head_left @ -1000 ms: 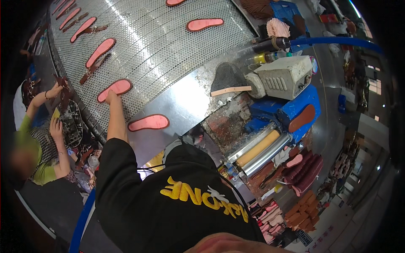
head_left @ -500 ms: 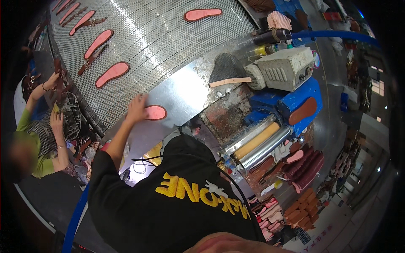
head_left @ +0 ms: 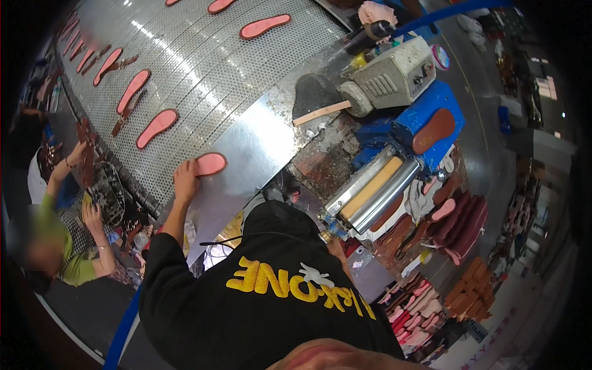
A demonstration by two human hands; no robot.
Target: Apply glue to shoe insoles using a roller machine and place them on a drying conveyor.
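My left hand (head_left: 185, 180) has its fingers closed on the near end of a pink insole (head_left: 211, 163) with a brown rim, which lies on the smooth metal plate (head_left: 262, 132) at the conveyor's edge. Beside the roller machine (head_left: 373, 194), a small part of my right hand or wrist (head_left: 337, 251) shows past my black sleeve; its fingers are hidden. The machine has shiny metal rollers and a tan one between them. A brown sole-shaped piece (head_left: 433, 131) rests on its blue housing. Several pink insoles, among them one close by (head_left: 157, 128), lie spread over the perforated conveyor (head_left: 203, 74).
Past the plate stand a grey motor (head_left: 394, 74) and a dark mesh guard (head_left: 317, 97). Stacks of maroon pieces (head_left: 459, 228) and pink and red insoles (head_left: 416, 311) lie to the right. At the left, a co-worker's hands (head_left: 92, 216) handle brown straps. A blue hose (head_left: 453, 13) crosses the top.
My left hand is sharp now and grips the insole's end, where it was blurred over it. Part of my right hand has come into view by the rollers. The whole view has shifted.
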